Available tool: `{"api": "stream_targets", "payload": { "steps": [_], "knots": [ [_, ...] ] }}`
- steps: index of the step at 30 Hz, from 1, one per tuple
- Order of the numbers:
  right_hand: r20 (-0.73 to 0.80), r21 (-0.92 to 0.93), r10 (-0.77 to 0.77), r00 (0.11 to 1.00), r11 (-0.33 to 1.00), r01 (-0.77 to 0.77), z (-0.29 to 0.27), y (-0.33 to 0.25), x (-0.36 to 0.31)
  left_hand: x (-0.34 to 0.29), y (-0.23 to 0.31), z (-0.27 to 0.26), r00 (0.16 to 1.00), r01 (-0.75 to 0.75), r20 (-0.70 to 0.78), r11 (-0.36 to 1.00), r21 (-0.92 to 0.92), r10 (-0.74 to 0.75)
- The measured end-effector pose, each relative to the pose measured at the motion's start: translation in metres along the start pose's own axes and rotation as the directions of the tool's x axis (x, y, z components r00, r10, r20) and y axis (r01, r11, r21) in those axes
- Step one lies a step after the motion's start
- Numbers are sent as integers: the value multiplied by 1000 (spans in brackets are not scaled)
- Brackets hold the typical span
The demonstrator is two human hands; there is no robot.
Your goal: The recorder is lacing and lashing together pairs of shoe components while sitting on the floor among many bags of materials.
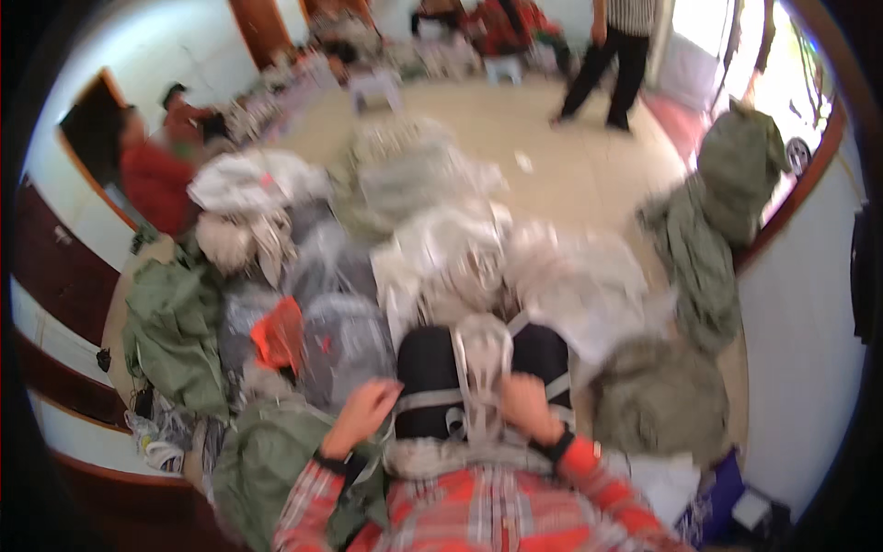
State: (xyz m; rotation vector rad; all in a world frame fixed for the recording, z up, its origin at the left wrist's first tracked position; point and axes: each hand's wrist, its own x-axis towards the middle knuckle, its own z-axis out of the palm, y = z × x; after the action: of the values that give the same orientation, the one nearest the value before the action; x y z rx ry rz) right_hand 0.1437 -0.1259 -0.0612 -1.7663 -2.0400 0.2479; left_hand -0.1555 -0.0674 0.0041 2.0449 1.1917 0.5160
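Note:
A beige cloth piece with straps [483, 354] lies over my lap, along the gap between my black-trousered thighs. My right hand [527, 405] is closed at its right edge, fingers curled on the cloth. Beside my left thigh, my left hand [366, 409] is raised with its fingers drawn together. A pale strap [430, 399] crosses that thigh toward the left fingertips; blur hides whether they grip it or something finer. More bunched beige cloth [414, 458] rests against my waist.
Large clear-wrapped bundles of pale cloth [579, 276] and grey ones [345, 340] crowd ahead. Green sacks stand left [175, 322] and right [704, 267]; an orange-red bag [279, 336] lies left. Two seated people in red are far left; another person [612, 64] stands by the bright doorway.

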Motion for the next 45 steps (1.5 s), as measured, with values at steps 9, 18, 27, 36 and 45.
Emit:
{"api": "stream_targets", "payload": {
  "steps": [9,18,27,36,45],
  "knots": [
    [180,295,233,956,914,-279,-8,5,5,86,49,118,953,95,301,970,-222,-24],
    [151,192,236,960,946,-262,-4,-1,-10,88,47,113,827,238,561,924,-299,-32],
    [142,244,260,955,926,-288,5,0,-3,116,49,117,844,-124,530,991,53,77],
    [-71,74,-101,992,992,106,-45,-16,-5,138,53,55,851,-513,418,670,537,317],
    [156,133,-33,987,991,12,-33,-15,5,85,17,51,809,520,571,625,-583,-140]
  ]
}}
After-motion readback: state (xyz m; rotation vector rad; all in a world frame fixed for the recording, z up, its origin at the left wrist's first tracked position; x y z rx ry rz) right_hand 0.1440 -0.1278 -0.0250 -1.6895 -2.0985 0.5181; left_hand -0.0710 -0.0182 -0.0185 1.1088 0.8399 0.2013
